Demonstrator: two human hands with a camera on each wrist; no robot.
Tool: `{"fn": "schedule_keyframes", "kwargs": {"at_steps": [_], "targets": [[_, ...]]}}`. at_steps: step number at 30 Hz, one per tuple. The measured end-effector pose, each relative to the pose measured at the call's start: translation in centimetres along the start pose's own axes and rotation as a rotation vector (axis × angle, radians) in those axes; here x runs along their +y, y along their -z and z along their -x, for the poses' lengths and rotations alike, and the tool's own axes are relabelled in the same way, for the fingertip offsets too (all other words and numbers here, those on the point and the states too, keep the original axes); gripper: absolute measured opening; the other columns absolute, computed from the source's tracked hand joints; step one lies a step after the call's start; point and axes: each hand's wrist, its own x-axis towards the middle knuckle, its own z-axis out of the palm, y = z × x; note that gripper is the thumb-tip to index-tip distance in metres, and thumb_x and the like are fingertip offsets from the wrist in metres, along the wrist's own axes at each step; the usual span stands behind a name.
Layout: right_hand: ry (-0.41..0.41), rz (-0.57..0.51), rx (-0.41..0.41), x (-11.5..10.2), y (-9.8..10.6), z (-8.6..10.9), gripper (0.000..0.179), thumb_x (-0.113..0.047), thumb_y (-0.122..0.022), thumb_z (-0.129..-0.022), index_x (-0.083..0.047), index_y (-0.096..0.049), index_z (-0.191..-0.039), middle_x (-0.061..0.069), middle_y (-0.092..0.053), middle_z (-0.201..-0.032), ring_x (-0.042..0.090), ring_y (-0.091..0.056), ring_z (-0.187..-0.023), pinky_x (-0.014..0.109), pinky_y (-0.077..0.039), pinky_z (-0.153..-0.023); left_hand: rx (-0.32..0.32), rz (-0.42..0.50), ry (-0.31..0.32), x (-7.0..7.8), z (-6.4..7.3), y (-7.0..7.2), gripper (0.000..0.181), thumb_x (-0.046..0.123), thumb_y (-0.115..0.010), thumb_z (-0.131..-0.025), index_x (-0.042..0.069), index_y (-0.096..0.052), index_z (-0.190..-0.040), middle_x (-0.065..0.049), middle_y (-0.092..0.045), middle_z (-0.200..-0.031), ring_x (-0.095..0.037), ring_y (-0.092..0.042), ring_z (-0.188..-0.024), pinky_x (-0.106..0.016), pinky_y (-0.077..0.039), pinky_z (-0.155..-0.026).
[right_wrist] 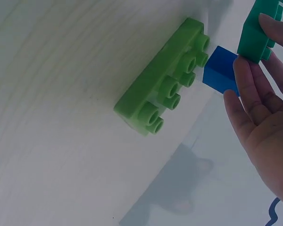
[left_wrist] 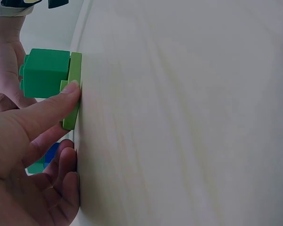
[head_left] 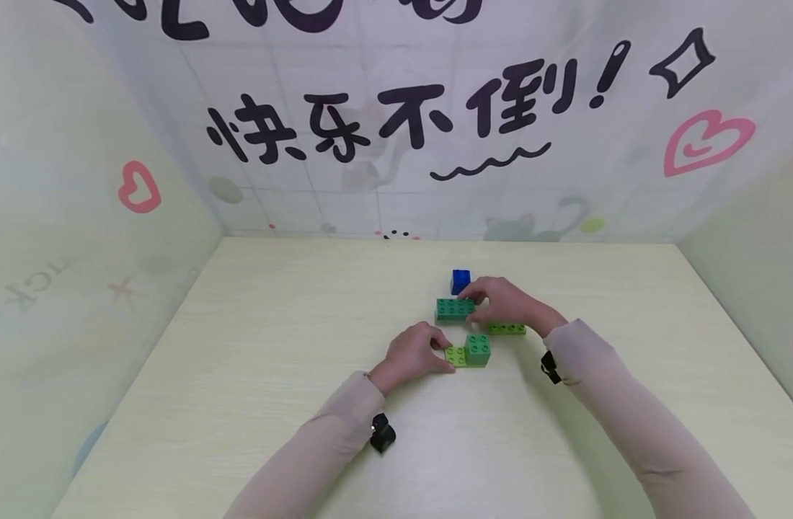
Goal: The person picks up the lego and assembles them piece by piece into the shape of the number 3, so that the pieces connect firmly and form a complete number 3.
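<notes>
My left hand (head_left: 414, 351) pinches the left end of a flat light green building brick (head_left: 455, 356) between thumb and fingers. On that brick's other end sits a taller green square brick (head_left: 478, 349), its studs facing up. In the left wrist view the thumb presses the edge of the light green piece (left_wrist: 74, 70). With my right hand (head_left: 502, 301) I grip the right end of a darker green long brick (head_left: 454, 310), just behind the stacked pair. The right wrist view shows this brick (right_wrist: 255, 33) between thumb and fingertips.
A blue brick (head_left: 461, 282) stands behind the dark green one, close to my right fingers. Under my right hand lies a lime green long brick (head_left: 507, 329), partly hidden in the head view. Printed cloth walls (head_left: 396, 194) enclose the pale wooden table (head_left: 273, 346).
</notes>
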Motion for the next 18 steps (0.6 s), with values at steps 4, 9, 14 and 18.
{"fn": "schedule_keyframes", "kwargs": {"at_steps": [4, 9, 14, 18], "targets": [[0.008, 0.007, 0.002, -0.4, 0.3, 0.5, 0.041, -0.014, -0.072, -0.079, -0.004, -0.06, -0.117, 0.007, -0.058, -0.11, 0.023, -0.053, -0.098, 0.04, -0.044, -0.086, 0.005, -0.004, -0.008, -0.1, 0.0, 0.0, 0.037, 0.026, -0.084, -0.063, 0.012, -0.071, -0.096, 0.008, -0.061, -0.084, -0.007, -0.054, -0.077, -0.023, -0.043, -0.067], [0.027, 0.016, 0.009, -1.0, 0.7, 1.2, 0.041, -0.013, -0.071, -0.079, -0.003, -0.06, -0.117, 0.008, -0.058, -0.109, 0.024, -0.054, -0.098, 0.042, -0.044, -0.086, 0.003, 0.002, -0.016, -0.2, 0.0, 0.0, 0.038, 0.027, -0.084, -0.063, 0.013, -0.071, -0.096, 0.008, -0.061, -0.084, -0.007, -0.053, -0.077, -0.022, -0.042, -0.067], [0.04, 0.028, 0.018, -1.3, 1.0, 2.0, 0.041, -0.013, -0.072, -0.079, -0.002, -0.06, -0.117, 0.008, -0.059, -0.107, 0.025, -0.054, -0.096, 0.042, -0.045, -0.085, -0.006, 0.017, -0.013, -0.4, -0.2, 0.1, 0.037, 0.027, -0.084, -0.063, 0.013, -0.071, -0.095, 0.009, -0.06, -0.083, -0.007, -0.053, -0.077, -0.023, -0.042, -0.068], [0.051, 0.024, 0.022, -1.4, 1.2, 2.7, 0.042, -0.013, -0.072, -0.078, -0.001, -0.06, -0.116, 0.007, -0.059, -0.105, 0.025, -0.053, -0.095, 0.042, -0.045, -0.083, -0.013, 0.022, -0.005, -0.3, -0.2, 0.1, 0.036, 0.027, -0.084, -0.063, 0.014, -0.072, -0.095, 0.01, -0.06, -0.082, -0.007, -0.053, -0.077, -0.024, -0.042, -0.068]]}}
